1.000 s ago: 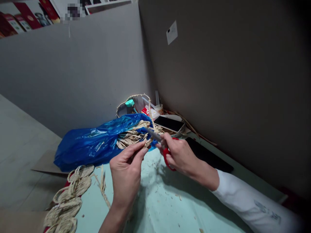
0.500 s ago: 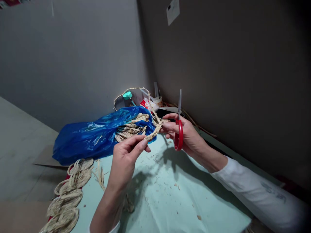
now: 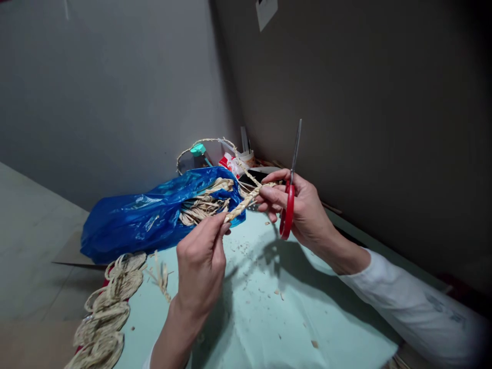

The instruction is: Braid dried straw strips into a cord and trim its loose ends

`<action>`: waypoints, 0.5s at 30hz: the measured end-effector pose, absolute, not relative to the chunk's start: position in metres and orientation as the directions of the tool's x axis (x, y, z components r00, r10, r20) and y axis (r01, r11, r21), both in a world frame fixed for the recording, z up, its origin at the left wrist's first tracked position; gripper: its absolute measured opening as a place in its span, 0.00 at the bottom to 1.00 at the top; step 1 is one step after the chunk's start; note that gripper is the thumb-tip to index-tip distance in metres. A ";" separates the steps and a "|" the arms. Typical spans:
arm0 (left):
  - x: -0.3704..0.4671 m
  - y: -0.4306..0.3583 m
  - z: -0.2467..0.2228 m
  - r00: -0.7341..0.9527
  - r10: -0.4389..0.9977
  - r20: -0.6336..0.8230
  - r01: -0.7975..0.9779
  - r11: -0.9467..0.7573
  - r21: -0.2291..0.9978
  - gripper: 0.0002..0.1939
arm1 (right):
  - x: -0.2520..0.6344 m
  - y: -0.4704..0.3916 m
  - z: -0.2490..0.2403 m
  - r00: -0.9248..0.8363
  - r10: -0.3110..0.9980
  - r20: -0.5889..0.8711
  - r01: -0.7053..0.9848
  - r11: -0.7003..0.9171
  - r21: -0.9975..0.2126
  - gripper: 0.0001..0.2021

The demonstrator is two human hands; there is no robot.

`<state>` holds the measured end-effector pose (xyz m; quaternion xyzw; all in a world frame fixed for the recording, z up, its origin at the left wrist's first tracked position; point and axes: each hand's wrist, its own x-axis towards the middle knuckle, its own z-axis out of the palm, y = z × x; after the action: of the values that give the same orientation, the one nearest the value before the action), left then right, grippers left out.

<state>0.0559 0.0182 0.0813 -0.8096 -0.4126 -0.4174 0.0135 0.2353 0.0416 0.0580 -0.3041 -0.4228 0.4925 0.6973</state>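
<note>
A pale braided straw cord (image 3: pixel 245 203) is stretched between my two hands above the table. My left hand (image 3: pixel 203 251) pinches its lower left end between thumb and fingers. Farther up and to the right, my right hand (image 3: pixel 298 205) grips the braid with thumb and fingertips. Red-handled scissors (image 3: pixel 288 211) hang on that same hand, blades pointing up. From the right hand, a thin loop of the cord (image 3: pixel 209 139) arches up and back to the left. Loose straw (image 3: pixel 203 207) shows in the mouth of a blue plastic bag (image 3: pixel 134 220) behind my left hand.
Coiled straw braids (image 3: pixel 102 312) lie in a row along the left edge of the pale green tabletop (image 3: pixel 253 307). At the back corner stand a green-capped bottle (image 3: pixel 198 149), a red and white packet (image 3: pixel 230 164) and a cup with tools (image 3: pixel 247 155). Straw scraps dot the table.
My left hand has turned with its knuckles more upward, and the braid between my hands is straighter. My right hand has shifted slightly right and up, with the scissors rising and tilting right.
</note>
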 end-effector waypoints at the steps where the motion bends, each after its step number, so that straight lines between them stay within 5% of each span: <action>1: 0.056 0.018 0.082 0.324 0.668 0.670 0.681 -0.656 0.324 0.09 | 0.235 0.042 0.058 0.166 0.942 0.293 -0.421 0.336 -0.842 0.15; 12: 0.055 0.016 0.082 0.366 0.615 0.699 0.705 -0.673 0.223 0.10 | 0.234 0.043 0.054 0.123 0.948 0.294 -0.406 0.318 -0.857 0.14; 15: 0.055 0.016 0.084 0.296 0.683 0.668 0.667 -0.648 0.367 0.08 | 0.234 0.044 0.053 0.117 0.946 0.301 -0.414 0.322 -0.852 0.14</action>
<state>0.0550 0.0156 0.0844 -0.8050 -0.4193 -0.4197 -0.0094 0.2335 0.0440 0.0534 -0.3024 -0.4402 0.4976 0.6835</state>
